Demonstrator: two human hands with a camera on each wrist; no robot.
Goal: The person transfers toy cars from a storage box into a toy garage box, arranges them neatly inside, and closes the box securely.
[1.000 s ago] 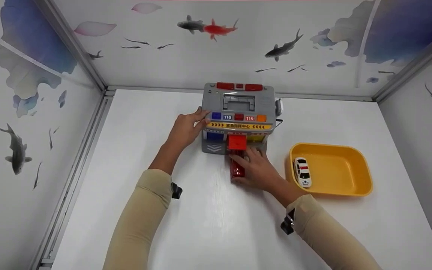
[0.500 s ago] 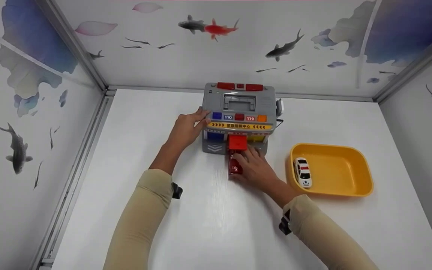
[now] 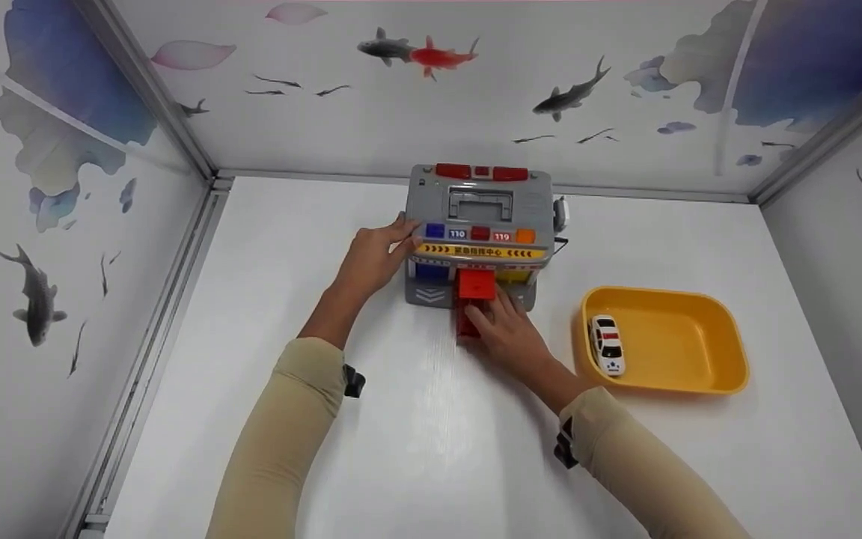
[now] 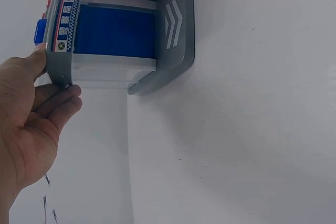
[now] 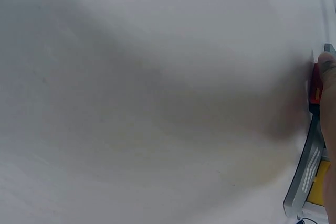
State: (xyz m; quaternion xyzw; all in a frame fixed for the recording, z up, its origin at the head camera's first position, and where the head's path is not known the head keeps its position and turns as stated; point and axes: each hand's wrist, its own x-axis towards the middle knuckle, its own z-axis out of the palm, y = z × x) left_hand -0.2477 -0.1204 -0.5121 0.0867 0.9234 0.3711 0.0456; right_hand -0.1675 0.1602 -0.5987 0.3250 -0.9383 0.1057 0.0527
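Note:
A grey toy rescue station (image 3: 431,206) with red lights on its roof stands near the back wall. My left hand (image 3: 368,258) holds the left edge of its roof; in the left wrist view, the left hand's fingers (image 4: 62,103) curl at the underside of that edge, beside the blue door (image 4: 115,32). At the middle bay, under a raised red flap (image 3: 477,285), my right hand (image 3: 512,333) grips a red toy truck (image 3: 465,322). The truck's far end is hidden by the flap, and the hand covers its right side.
A yellow tray (image 3: 730,329) lies on the white table right of the station, with a white toy police car (image 3: 607,346) along its left side. A yellow door (image 3: 513,276) closes the right bay. Printed walls enclose the table.
My right hand has pushed the red truck away from me, further under the flap into the middle bay; less of it shows. The left hand stays on the roof edge.

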